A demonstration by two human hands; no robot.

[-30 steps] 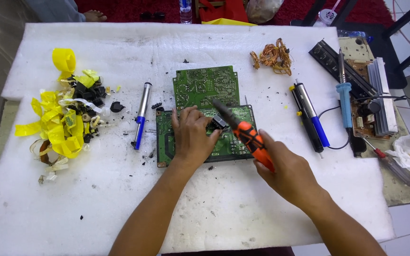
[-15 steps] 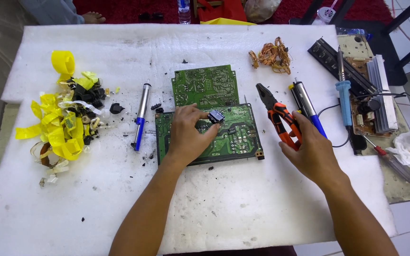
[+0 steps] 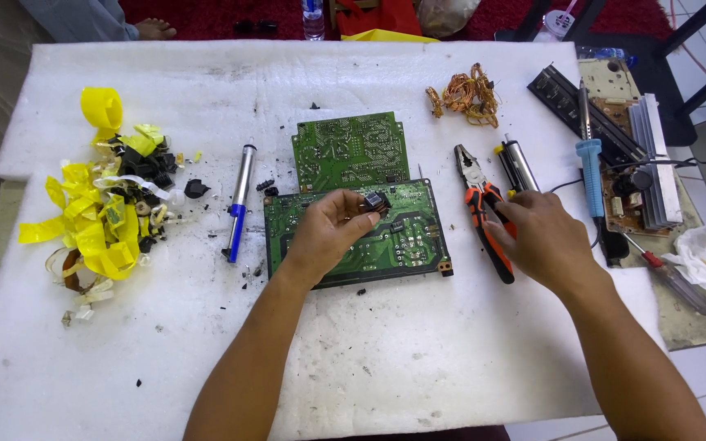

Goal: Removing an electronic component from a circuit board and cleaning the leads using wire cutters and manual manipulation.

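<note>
the left hand point(image 3: 326, 233) pinches a small black component point(image 3: 376, 201) between thumb and fingertips, just above the green circuit board point(image 3: 402, 245) lying mid-table, its face dotted with solder points. right of the board, the right hand point(image 3: 539, 241) rests closed over the orange-handled pliers point(image 3: 480, 204) on the white foam table point(image 3: 369, 359).

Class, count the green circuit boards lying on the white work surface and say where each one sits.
2. The larger green board lies under the left hand; the smaller green board lies just behind it, touching its far edge. Others may be hidden.
</note>
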